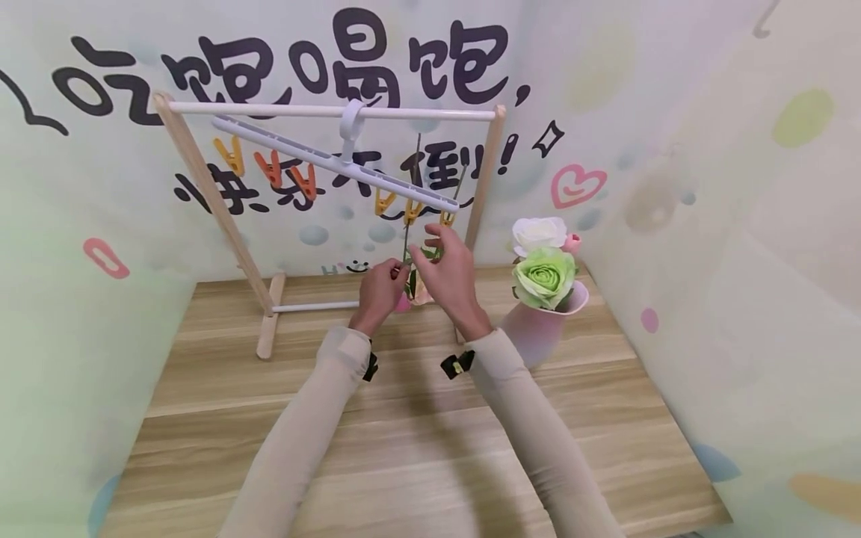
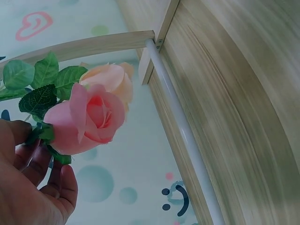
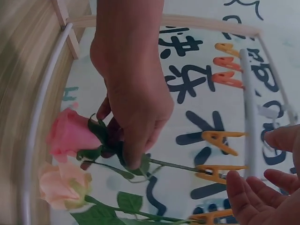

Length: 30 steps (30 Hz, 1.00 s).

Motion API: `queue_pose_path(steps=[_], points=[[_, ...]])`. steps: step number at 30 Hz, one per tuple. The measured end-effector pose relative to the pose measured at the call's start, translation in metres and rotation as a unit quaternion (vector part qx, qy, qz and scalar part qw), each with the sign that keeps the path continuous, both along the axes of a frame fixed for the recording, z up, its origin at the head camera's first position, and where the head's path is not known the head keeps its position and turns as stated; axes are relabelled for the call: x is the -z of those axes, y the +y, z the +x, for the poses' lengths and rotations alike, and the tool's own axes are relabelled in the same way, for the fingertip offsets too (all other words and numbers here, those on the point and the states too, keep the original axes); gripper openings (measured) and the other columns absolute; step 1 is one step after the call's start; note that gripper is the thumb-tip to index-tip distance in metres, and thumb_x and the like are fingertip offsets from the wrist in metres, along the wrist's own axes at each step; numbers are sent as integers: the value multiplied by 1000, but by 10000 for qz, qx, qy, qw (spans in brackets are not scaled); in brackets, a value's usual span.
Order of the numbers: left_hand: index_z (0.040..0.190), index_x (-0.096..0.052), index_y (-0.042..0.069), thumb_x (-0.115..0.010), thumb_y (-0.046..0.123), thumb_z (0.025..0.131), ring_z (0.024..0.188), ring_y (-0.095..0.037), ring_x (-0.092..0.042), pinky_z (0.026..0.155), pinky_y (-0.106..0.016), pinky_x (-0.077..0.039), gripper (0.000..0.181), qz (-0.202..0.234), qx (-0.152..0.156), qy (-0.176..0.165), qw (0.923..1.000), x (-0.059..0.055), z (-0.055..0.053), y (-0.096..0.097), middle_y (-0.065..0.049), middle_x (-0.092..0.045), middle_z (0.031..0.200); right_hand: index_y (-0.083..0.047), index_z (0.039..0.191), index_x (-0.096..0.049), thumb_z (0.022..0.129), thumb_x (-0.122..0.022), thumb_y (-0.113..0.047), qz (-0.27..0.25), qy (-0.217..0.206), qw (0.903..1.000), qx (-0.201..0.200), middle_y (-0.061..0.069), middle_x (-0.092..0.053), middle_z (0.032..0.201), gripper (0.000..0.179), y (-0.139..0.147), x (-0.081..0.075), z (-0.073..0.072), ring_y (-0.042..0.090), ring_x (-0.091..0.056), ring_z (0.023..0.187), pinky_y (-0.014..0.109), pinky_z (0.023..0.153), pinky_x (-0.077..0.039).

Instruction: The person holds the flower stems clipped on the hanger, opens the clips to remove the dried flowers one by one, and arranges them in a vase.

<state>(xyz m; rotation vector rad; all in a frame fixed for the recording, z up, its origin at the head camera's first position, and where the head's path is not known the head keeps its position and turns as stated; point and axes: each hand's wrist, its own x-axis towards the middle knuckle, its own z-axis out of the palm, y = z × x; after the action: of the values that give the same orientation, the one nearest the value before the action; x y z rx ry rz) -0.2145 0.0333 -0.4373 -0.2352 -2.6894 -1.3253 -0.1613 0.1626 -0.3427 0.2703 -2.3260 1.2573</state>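
A pink rose (image 2: 89,119) hangs head down, its stem caught in a yellow clothespin (image 1: 412,211). My left hand (image 1: 382,293) pinches it just behind the bloom, fingers curled around the green sepals. Beside it, a peach rose (image 3: 63,185) hangs from another yellow clothespin (image 1: 447,217). My right hand (image 1: 449,270) is raised just below these clothespins, with fingers spread and nothing held; its fingertips are close to the middle clothespin in the right wrist view. Both clothespins are on a white clip hanger (image 1: 289,148) that tilts down to the right.
The hanger hooks over the white top bar (image 1: 269,110) of a wooden-legged rack (image 1: 215,202). More yellow and orange clothespins (image 1: 269,169) dangle at its left. A vase (image 1: 534,332) with white and green flowers (image 1: 545,276) stands at the right, near the table's edge.
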Motion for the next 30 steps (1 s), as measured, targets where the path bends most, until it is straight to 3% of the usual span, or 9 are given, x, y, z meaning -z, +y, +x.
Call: queue_pose_path(steps=[6,11,15,23,30], points=[[96,-68,8,-55,28,102,63,-20,-59,60,-33,-43,24,-11,36,116,9999,1,0,0,-8,-69,79,-6,125,-62,92,-70,-24,-611,-496,9965,276,11,-65,128,39,-7,7,-28,24,-69,107,34,83,-57],[102,-69,7,-54,30,102,76,-24,-66,71,-39,-50,27,-21,39,1,10000,-1,0,-1,-10,-72,88,-7,124,-64,92,-69,-25,-762,-543,9936,629,9,-66,129,37,-12,13,-43,24,-70,105,35,83,-57],[104,-70,8,-55,31,102,76,-23,-67,73,-40,-52,28,-47,54,10,10000,0,0,-1,-9,-73,90,-6,119,-66,91,-71,-24,-1011,-443,9904,834,13,-69,122,33,-18,17,-54,24,-72,100,32,81,-57],[104,-72,7,-57,29,102,78,-25,-69,74,-41,-53,27,-148,91,180,9997,2,-1,-2,-10,-74,90,-8,107,-72,89,-74,-28,-1545,-345,9772,1417,7,-75,107,27,-29,18,-70,16,-74,87,28,75,-58],[104,-74,8,-58,28,101,81,-26,-70,76,-42,-53,26,-291,133,278,9991,1,1,-5,-10,-75,90,-9,100,-74,86,-77,-34,-1398,-278,9738,1774,4,-77,96,28,-38,17,-74,14,-73,79,28,70,-57]])
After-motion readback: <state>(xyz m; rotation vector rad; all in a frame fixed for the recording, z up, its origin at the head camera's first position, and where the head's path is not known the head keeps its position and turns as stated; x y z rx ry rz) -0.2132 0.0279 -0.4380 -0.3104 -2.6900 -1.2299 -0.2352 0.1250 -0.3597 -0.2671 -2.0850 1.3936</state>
